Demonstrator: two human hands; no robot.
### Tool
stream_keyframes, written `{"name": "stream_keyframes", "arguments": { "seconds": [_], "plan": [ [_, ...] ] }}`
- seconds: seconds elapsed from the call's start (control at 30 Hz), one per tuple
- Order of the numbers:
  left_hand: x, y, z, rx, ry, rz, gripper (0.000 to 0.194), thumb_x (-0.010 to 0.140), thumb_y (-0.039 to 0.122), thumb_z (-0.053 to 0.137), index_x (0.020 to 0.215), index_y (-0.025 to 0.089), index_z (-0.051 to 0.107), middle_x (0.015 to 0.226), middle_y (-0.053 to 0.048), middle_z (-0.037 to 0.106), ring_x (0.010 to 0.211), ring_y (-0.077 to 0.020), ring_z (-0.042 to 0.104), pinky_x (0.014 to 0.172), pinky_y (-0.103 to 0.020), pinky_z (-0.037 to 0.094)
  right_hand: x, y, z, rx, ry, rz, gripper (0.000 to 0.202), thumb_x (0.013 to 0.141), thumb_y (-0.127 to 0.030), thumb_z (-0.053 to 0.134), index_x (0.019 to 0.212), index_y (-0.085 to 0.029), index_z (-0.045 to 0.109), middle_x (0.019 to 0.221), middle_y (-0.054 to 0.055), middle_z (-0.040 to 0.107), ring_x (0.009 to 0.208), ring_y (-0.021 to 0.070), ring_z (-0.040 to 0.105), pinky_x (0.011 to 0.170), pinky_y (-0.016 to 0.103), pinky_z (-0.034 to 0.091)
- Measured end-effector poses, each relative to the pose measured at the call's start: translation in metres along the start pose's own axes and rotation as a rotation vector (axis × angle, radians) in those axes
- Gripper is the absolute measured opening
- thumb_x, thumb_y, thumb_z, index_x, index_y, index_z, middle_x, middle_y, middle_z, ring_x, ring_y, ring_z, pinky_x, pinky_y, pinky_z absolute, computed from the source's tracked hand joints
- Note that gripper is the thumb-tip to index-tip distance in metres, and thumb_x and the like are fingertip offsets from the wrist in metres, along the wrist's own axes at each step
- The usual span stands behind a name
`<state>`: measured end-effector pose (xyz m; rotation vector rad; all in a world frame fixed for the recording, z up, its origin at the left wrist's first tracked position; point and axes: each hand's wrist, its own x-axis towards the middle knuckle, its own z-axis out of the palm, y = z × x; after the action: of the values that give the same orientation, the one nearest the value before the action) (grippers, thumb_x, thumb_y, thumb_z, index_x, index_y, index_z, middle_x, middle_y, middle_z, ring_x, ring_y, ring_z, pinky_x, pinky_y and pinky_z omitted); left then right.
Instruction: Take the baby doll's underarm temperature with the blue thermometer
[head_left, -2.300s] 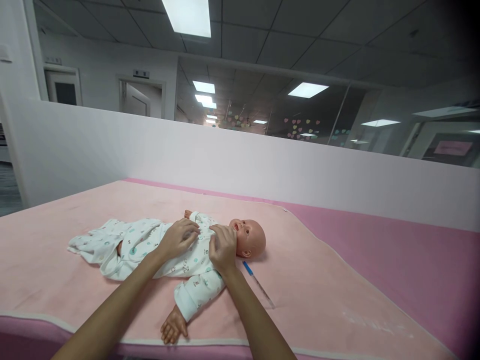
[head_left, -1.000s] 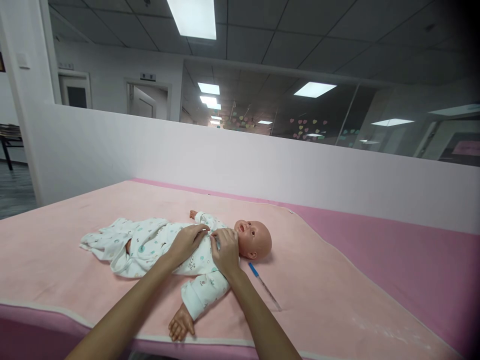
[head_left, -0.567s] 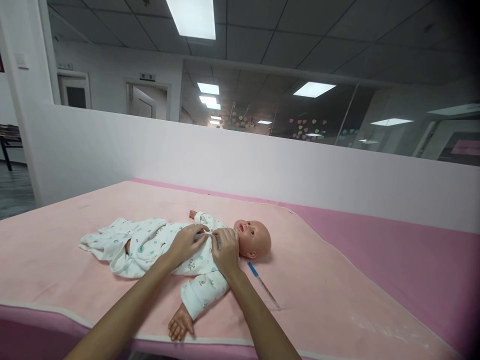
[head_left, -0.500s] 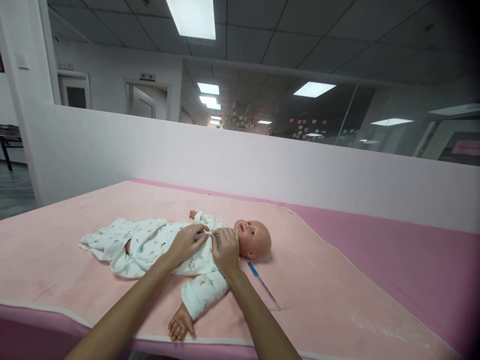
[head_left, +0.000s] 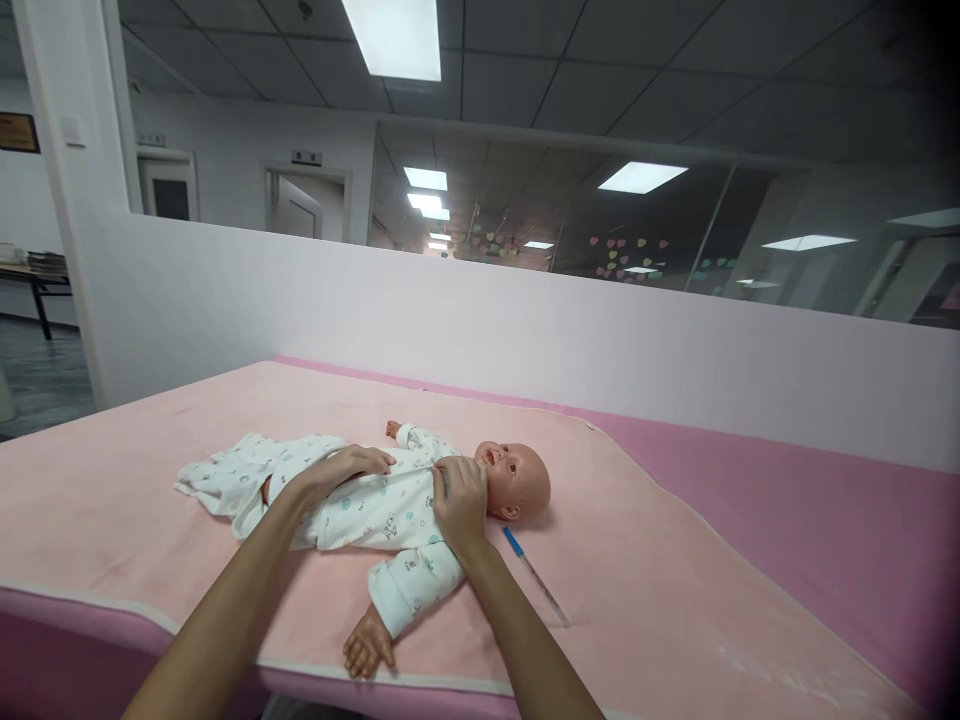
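A baby doll (head_left: pixel 517 482) lies on its back with its head to the right, dressed in a white printed outfit (head_left: pixel 375 510). My right hand (head_left: pixel 461 505) is closed on the outfit's front at the upper chest, below the doll's chin. My left hand (head_left: pixel 341 472) rests over the belly, its fingers stretched along the cloth towards the chest; its thumb is hidden. Between my hands runs a raised fold of the cloth. Beside the doll's head and shoulder lies a thin clear stick with a blue end (head_left: pixel 534 575), which looks like a thermometer.
The doll lies on a peach mat (head_left: pixel 675 600) spread over a pink padded surface (head_left: pixel 787 490). A low white wall (head_left: pixel 525 330) with glass above it stands behind. At the far left is a table with a dark stack (head_left: pixel 46 262) on it.
My left hand has slid left, from the chest down to the belly, and its fingers have straightened. My right hand stays at the upper chest. The view has shifted slightly left.
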<state>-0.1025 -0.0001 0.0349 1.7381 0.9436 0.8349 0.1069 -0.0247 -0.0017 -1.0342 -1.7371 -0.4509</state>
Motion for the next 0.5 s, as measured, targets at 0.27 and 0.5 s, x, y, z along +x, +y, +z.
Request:
{"name": "stream_keyframes", "arguments": {
  "seconds": [0.27,0.5],
  "plan": [
    [0.0025,-0.0078,-0.0068,-0.022,-0.101,-0.026,0.016,0.057,0.023,0.068,0.071,0.018,0.067,0.123,-0.007,0.052,0.113,-0.0254,0.047,0.095,-0.032,0.035,-0.0003,-0.0003,0.0004,-0.007,-0.014,0.014,0.013,0.085,-0.018,0.042,0.077,-0.019,0.052,0.076,0.002,0.057,0.075,0.0167,0.048,0.074,0.032,0.032],
    [0.0058,-0.0099,-0.0048,0.028,-0.066,-0.010,0.015,0.056,0.027,0.067,0.067,0.017,0.066,0.117,-0.006,0.057,0.108,-0.0261,0.051,0.091,-0.031,0.039,-0.0006,0.0008,0.0013,-0.006,-0.034,0.017,0.012,0.084,-0.019,0.043,0.077,-0.019,0.053,0.075,0.002,0.058,0.075,0.0166,0.048,0.075,0.032,0.032]
  ]
}}
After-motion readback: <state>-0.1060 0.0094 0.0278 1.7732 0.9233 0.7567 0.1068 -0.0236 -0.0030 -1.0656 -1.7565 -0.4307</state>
